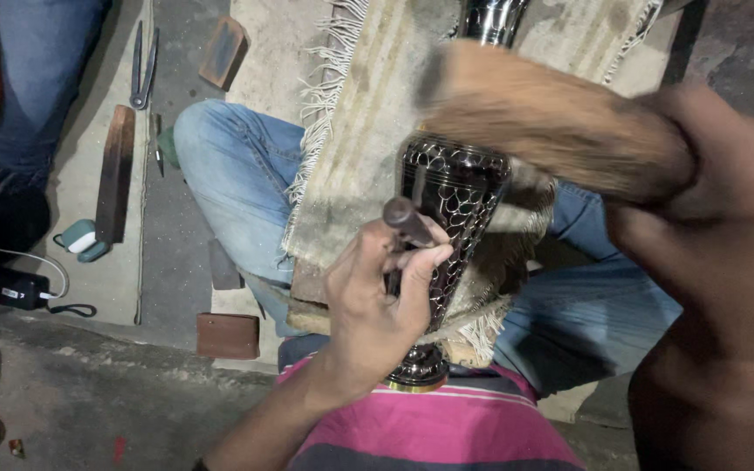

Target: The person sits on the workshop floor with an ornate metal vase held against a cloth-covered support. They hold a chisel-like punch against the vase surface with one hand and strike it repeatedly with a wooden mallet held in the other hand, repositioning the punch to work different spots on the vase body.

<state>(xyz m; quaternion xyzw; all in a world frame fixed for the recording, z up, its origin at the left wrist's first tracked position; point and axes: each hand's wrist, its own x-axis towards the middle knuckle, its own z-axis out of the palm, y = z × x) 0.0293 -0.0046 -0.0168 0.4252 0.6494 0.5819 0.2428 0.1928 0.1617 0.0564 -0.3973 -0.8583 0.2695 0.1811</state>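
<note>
Closest to us, our right hand (726,227) is wrapped tight around the handle of a wooden mallet (543,113), whose blurred head hangs just above the vase (455,218). Our left hand (377,301) is curled shut around a dark metal punch (407,220), its tip pressed against the vase's patterned side. That black vase with silver scale-like cutwork lies tilted on a fringed cloth (368,113) across our jean-clad lap, its shiny base toward our pink striped shirt (447,427).
</note>
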